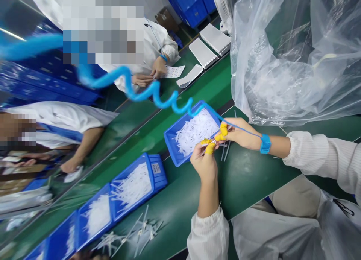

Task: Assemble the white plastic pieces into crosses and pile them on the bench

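The small white piece [214, 142] sits pinched at the yellow-covered fingertips of my left hand [206, 161] and right hand [239, 133], with hardly any gap, by the near edge of the blue bin [171, 149] on the worktop [254, 168]. I judge the bin's closeness puts its white strips [194, 134] within reach, while two-handed pinching steadies something so slight.
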Motion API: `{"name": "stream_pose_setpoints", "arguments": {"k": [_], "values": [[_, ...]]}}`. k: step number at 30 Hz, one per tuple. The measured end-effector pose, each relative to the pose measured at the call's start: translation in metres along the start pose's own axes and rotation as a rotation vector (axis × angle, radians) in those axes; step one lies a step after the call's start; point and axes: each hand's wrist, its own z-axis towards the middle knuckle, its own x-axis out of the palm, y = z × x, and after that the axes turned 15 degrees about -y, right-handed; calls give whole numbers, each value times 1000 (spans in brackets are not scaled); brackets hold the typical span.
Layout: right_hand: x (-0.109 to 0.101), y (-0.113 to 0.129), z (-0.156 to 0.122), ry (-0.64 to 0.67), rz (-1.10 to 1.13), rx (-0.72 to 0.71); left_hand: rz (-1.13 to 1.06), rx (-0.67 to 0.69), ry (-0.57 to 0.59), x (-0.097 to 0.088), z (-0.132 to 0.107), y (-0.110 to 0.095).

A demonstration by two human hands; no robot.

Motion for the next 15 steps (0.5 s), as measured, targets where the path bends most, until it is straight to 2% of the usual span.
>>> {"name": "stream_pose_setpoints", "arguments": {"k": [4, 10, 15], "values": [[1, 2, -3, -9, 5, 6, 34, 45, 18, -1, 4, -3], [2, -2, -6, -38, 59, 115, -93, -76, 4, 3, 0, 1], [-1, 2, -2, -36, 110, 150, -100, -169, -22, -3, 3, 7]]}}
